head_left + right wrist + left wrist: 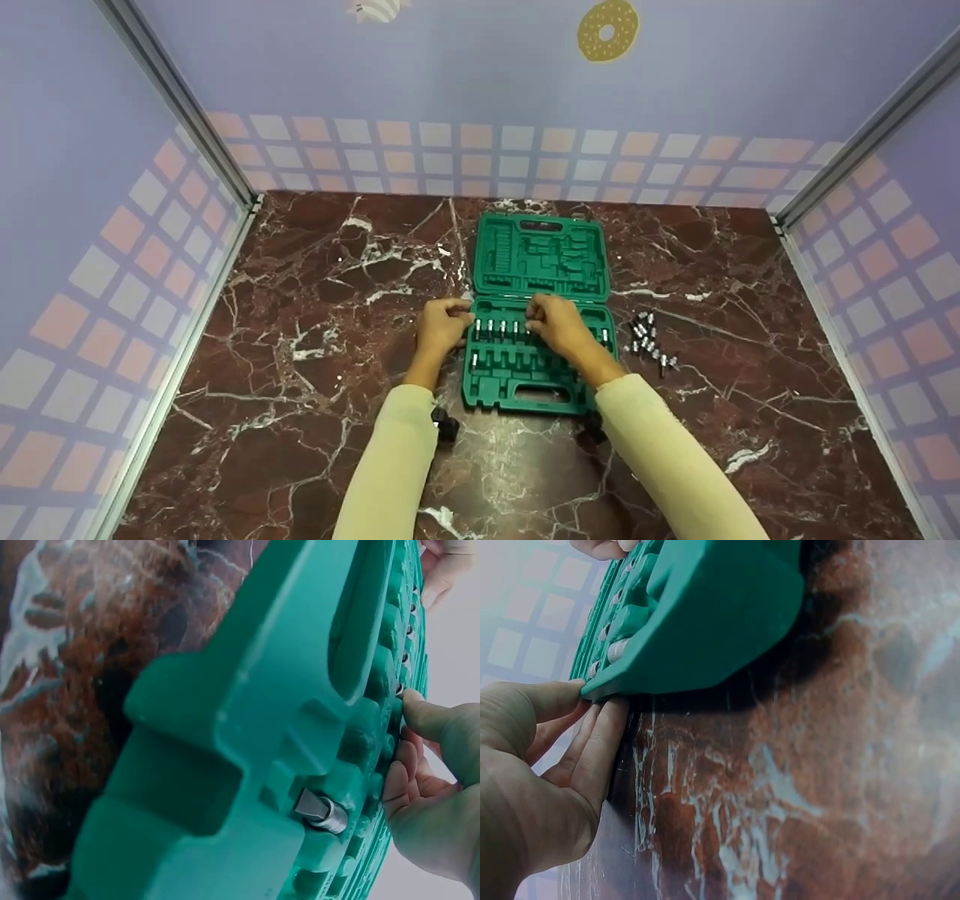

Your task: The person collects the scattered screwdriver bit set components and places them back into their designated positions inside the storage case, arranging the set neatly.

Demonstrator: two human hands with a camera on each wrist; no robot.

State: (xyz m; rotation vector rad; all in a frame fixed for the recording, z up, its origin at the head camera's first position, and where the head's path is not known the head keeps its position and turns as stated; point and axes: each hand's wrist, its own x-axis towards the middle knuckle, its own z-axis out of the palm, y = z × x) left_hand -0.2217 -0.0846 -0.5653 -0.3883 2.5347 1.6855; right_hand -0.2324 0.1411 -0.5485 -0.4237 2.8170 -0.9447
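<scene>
A green plastic tool case (487,388) lies unfolded, its moulded lid (540,259) on the far side. My left hand (444,326) grips the near tray's left edge, thumb on the rim and fingers underneath, as the left wrist view shows. Over the tray, my right hand (559,322) pinches a small silver bit socket (400,690) at the upper row of slots. To its left, several bit sockets (490,327) stand in that row. One more bit socket (474,361) sits in the lower row at left. Another, flat-bladed bit socket (322,811) shows in the right wrist view.
Loose bit sockets (643,337) lie in a pile on the marbled tabletop (337,420), right of the case. Patterned walls (480,157) close off the back and both sides. A dark wrist device (445,426) is beside the left sleeve.
</scene>
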